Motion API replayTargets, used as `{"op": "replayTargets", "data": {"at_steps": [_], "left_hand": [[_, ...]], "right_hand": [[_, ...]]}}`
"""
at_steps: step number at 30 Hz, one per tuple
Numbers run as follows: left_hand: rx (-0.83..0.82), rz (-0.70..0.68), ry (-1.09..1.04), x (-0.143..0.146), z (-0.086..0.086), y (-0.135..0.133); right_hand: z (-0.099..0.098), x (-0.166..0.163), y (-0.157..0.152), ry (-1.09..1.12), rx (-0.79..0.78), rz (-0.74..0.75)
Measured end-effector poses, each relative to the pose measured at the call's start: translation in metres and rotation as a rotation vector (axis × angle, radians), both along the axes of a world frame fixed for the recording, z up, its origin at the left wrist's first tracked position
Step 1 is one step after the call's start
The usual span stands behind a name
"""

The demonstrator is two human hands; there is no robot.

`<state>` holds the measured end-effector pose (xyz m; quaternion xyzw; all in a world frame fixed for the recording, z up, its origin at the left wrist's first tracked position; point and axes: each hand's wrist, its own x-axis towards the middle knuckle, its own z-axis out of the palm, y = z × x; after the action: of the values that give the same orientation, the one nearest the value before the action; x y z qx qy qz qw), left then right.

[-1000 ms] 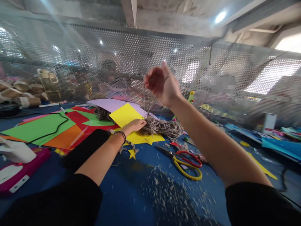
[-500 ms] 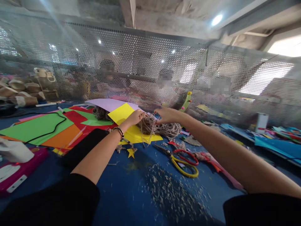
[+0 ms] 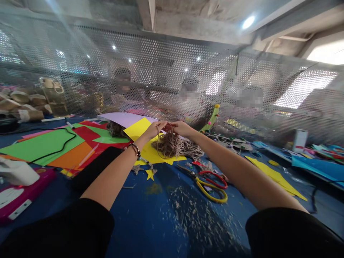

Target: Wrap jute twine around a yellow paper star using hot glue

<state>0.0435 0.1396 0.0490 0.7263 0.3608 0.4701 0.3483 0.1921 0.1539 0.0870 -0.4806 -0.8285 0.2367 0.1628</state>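
Observation:
A tangled bundle of beige twine (image 3: 176,146) lies on a yellow paper sheet (image 3: 150,152) at the far middle of the blue table (image 3: 161,215). My left hand (image 3: 156,128) and my right hand (image 3: 180,127) meet just above the bundle, fingertips almost touching. Both pinch strands of twine and lift part of the bundle off the sheet. A bracelet circles my left wrist.
Red and yellow scissors (image 3: 209,182) lie to the right of the twine. Coloured paper sheets (image 3: 53,147) cover the left, crossed by a black cable. A small yellow star (image 3: 149,174) and paper crumbs (image 3: 199,218) lie nearer me. A perforated metal screen (image 3: 161,71) stands behind, people beyond it.
My right hand came down from high above the table to the twine bundle. Both hands then drew together above it and raised some strands.

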Motion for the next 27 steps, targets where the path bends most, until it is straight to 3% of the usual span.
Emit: {"op": "replayTargets", "data": {"at_steps": [7,12,20,27], "left_hand": [[-0.068,0.013,-0.085,-0.014,0.007,0.002],[-0.182,-0.042,0.036,-0.016,0.001,0.005],[-0.222,-0.076,0.311,-0.02,-0.007,0.014],[-0.161,-0.21,0.208,-0.017,0.002,0.003]], "right_hand": [[0.017,0.012,0.012,0.123,-0.011,-0.082],[0.022,0.017,0.013,0.136,0.004,-0.101],[0.011,-0.002,-0.004,0.013,0.009,0.124],[0.047,-0.028,-0.029,0.294,0.151,0.211]]}}
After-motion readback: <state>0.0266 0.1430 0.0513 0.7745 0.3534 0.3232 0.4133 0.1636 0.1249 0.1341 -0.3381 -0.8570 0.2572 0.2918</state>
